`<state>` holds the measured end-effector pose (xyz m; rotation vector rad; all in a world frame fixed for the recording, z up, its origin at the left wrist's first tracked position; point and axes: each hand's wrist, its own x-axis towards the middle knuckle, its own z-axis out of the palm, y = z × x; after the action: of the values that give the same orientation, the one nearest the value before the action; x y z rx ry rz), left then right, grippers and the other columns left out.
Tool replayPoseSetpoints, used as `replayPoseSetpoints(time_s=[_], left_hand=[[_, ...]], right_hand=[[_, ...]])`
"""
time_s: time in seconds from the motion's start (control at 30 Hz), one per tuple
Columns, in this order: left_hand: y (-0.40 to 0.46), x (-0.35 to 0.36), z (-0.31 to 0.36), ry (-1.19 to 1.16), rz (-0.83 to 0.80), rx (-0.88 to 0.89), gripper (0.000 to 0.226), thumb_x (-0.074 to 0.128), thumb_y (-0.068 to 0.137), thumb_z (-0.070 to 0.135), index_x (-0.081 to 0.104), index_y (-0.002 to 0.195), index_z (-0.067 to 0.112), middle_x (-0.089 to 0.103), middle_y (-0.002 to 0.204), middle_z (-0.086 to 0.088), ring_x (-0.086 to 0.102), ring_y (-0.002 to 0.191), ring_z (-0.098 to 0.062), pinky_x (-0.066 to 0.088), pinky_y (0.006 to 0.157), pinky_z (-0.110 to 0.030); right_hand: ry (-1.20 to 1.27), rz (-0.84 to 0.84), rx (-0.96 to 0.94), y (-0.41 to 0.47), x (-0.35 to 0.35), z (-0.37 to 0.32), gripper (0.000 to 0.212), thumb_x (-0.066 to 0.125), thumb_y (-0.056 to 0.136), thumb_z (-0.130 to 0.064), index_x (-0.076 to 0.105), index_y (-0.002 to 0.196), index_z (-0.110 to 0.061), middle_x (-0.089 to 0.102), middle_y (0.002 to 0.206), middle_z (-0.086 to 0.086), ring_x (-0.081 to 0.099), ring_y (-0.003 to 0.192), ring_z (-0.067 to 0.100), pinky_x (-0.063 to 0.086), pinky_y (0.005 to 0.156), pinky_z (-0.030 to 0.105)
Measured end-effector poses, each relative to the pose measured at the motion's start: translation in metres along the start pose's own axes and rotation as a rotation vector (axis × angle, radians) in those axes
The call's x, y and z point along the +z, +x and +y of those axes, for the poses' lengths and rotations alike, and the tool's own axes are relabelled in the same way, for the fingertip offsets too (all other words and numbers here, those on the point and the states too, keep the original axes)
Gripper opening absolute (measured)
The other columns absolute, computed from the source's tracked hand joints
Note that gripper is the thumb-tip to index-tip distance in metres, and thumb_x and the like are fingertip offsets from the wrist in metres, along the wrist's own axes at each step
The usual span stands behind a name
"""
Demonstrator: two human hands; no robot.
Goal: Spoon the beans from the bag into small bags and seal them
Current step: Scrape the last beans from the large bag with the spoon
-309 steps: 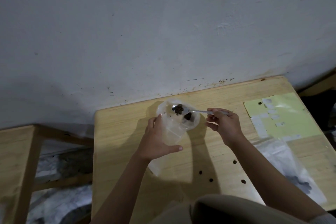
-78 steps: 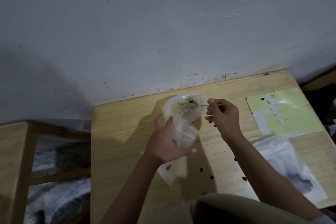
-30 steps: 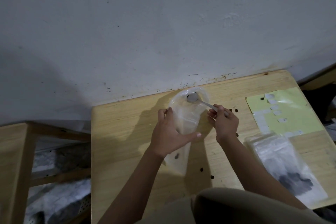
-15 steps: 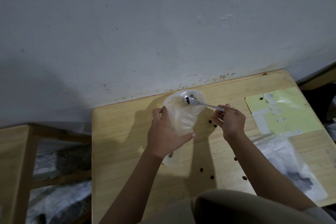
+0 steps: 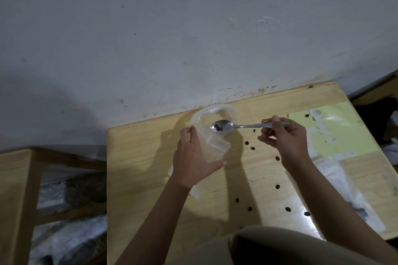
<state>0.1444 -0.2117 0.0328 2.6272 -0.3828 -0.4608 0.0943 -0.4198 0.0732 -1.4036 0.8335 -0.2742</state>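
1. Currently at spooning stage: left hand (image 5: 193, 161) wrapped round clear bag (image 5: 212, 137), holding it upright above table (image 5: 140, 157), mouth up and gaping toward 12 o'clock.
2. Right hand (image 5: 284, 137) pinching spoon (image 5: 224, 127) by handle end; bowl hovering over bag mouth, level, carrying only a few dark beans (image 5: 219, 128).
3. Loose beans (image 5: 277, 186) scattered on table from 3 to 5 o'clock of bag; likely spillage.
4. Larger flat bag (image 5: 353, 191) lying at 4 o'clock near table edge, dark bean cluster inside. Yellow sheet (image 5: 340, 133) at 3 o'clock.
5. Handling judgement: film thin, limp, very light, probably slippery; collapses unless supported. Best held around mid-body, as now, leaving rim free. Squeezing higher would close mouth.
6. Beans small, hard, prone to rolling; spoon to be kept level. Sealing not yet begun.
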Motion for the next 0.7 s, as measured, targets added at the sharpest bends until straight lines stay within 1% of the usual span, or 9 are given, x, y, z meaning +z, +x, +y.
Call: replayPoseSetpoints(time_s=[0.13,0.2,0.33,0.37,0.43,0.5,0.6,0.67,0.7], left_hand=[[0.001,0.001,-0.001,-0.029,0.003,0.008,0.129,0.073,0.051,0.074,0.012,0.147,0.013,0.017,0.142,0.0,0.038,0.128,-0.022,0.051,0.088,-0.034],[0.001,0.001,-0.001,-0.041,0.0,0.002,0.129,0.074,0.051,0.073,0.012,0.147,0.014,0.017,0.142,0.0,0.038,0.128,-0.021,0.051,0.088,-0.033],[0.0,-0.001,0.001,-0.064,0.008,-0.002,0.127,0.075,0.051,0.072,0.013,0.146,0.015,0.017,0.142,0.001,0.039,0.127,-0.02,0.05,0.087,-0.032],[-0.001,-0.002,0.002,-0.077,0.007,-0.005,0.126,0.075,0.051,0.071,0.014,0.146,0.015,0.018,0.142,0.001,0.038,0.127,-0.019,0.05,0.087,-0.032],[0.0,-0.005,0.005,-0.098,0.014,-0.011,0.124,0.075,0.051,0.071,0.017,0.145,0.015,0.019,0.14,0.001,0.04,0.124,-0.019,0.051,0.086,-0.033],[0.0,-0.007,0.009,-0.115,0.036,-0.008,0.12,0.074,0.049,0.073,0.022,0.141,0.016,0.022,0.134,0.002,0.045,0.119,-0.019,0.054,0.082,-0.035],[0.0,-0.008,0.014,-0.139,0.042,-0.02,0.117,0.073,0.047,0.075,0.026,0.138,0.018,0.024,0.129,0.003,0.049,0.112,-0.018,0.055,0.08,-0.036],[0.0,-0.007,0.017,-0.153,0.049,-0.03,0.115,0.072,0.047,0.076,0.028,0.136,0.017,0.026,0.126,0.003,0.051,0.109,-0.018,0.056,0.078,-0.035],[-0.001,-0.006,0.018,-0.157,0.054,-0.031,0.115,0.072,0.047,0.076,0.029,0.136,0.017,0.026,0.125,0.002,0.051,0.108,-0.018,0.056,0.078,-0.034]], right_hand=[[-0.217,-0.127,-0.223,-0.009,0.003,0.0,0.024,0.05,0.096,-0.013,0.07,0.082,-0.014,0.065,0.07,0.008,0.066,0.067,0.013,0.059,0.069,0.031],[-0.213,-0.105,-0.285,-0.011,0.006,0.001,0.021,0.051,0.096,-0.013,0.069,0.086,-0.012,0.066,0.071,0.005,0.067,0.068,0.012,0.058,0.069,0.028],[-0.172,0.066,-0.264,-0.009,0.016,0.005,0.019,0.05,0.096,-0.013,0.067,0.092,-0.006,0.064,0.068,0.003,0.064,0.059,0.006,0.054,0.059,0.017],[-0.161,0.088,-0.217,-0.007,0.021,0.008,0.019,0.05,0.096,-0.013,0.067,0.092,-0.005,0.063,0.066,0.004,0.063,0.055,0.006,0.054,0.058,0.02],[-0.092,0.095,-0.093,-0.002,0.03,0.014,0.018,0.053,0.095,-0.015,0.068,0.09,-0.006,0.063,0.064,0.007,0.062,0.053,0.009,0.057,0.062,0.032],[-0.061,0.088,-0.034,0.002,0.037,0.019,0.021,0.058,0.093,-0.022,0.067,0.084,-0.006,0.065,0.065,0.008,0.064,0.058,0.015,0.057,0.063,0.035],[-0.148,0.048,-0.097,0.004,0.044,0.025,0.026,0.064,0.088,-0.031,0.067,0.082,-0.006,0.069,0.067,0.006,0.068,0.063,0.015,0.054,0.06,0.031],[-0.269,0.052,-0.215,0.005,0.046,0.026,0.024,0.065,0.087,-0.032,0.069,0.081,-0.009,0.069,0.065,0.001,0.068,0.061,0.009,0.054,0.063,0.027],[-0.345,0.056,-0.29,0.005,0.047,0.026,0.023,0.066,0.086,-0.032,0.07,0.081,-0.01,0.068,0.063,-0.001,0.067,0.06,0.008,0.052,0.063,0.022]])
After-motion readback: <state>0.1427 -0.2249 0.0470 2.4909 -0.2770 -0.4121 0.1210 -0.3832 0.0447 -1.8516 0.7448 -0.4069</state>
